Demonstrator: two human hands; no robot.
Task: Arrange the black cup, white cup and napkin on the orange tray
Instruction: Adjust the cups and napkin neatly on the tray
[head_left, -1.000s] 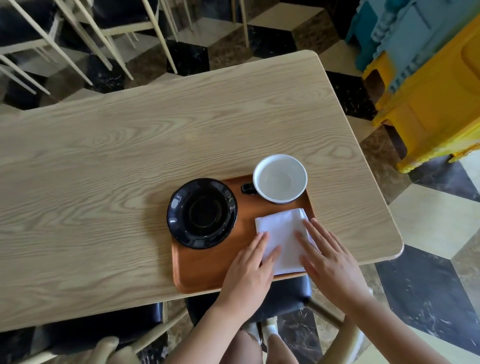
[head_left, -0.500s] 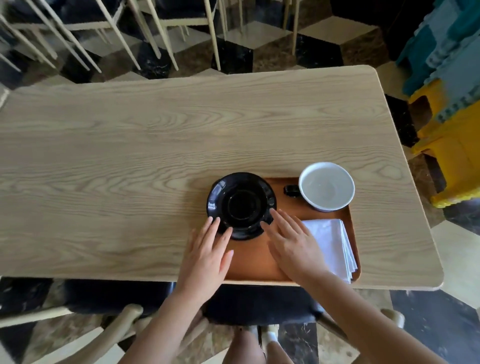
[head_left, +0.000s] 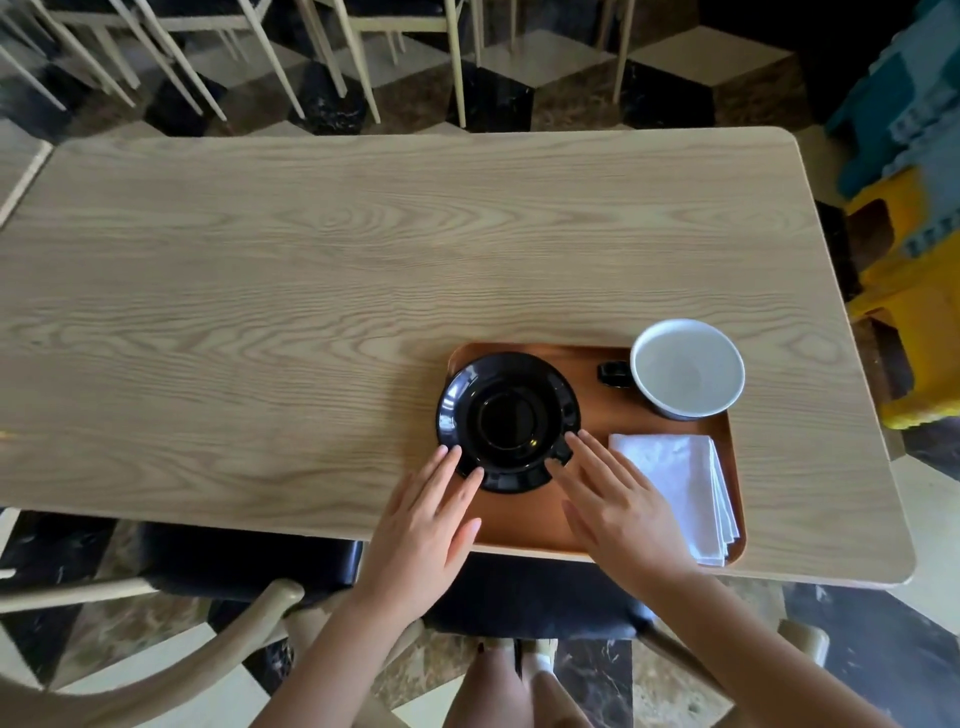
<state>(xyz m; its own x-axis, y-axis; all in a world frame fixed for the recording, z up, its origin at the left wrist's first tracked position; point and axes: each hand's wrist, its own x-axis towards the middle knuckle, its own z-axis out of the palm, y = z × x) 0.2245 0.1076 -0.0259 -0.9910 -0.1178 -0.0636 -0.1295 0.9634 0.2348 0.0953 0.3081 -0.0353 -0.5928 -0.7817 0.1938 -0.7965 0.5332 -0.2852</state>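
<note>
On the orange tray (head_left: 597, 431), the black cup (head_left: 508, 422) at nine o'clock, glossy, likely slippery and breakable, is best nudged by its saucer rim, where the left hand (head_left: 420, 530) and right hand (head_left: 621, 512) rest flat, fingers open, gripping nothing.

Both forearms are bare with no sleeves showing, the left hand (head_left: 423, 525) and right hand (head_left: 626, 512) wear no rings.

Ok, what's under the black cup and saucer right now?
The orange tray shows under the black cup, whose saucer's left edge overhangs the tray's rim above the table. The tray surface directly beneath is covered. Both hands' fingers touch the near rim.
</note>
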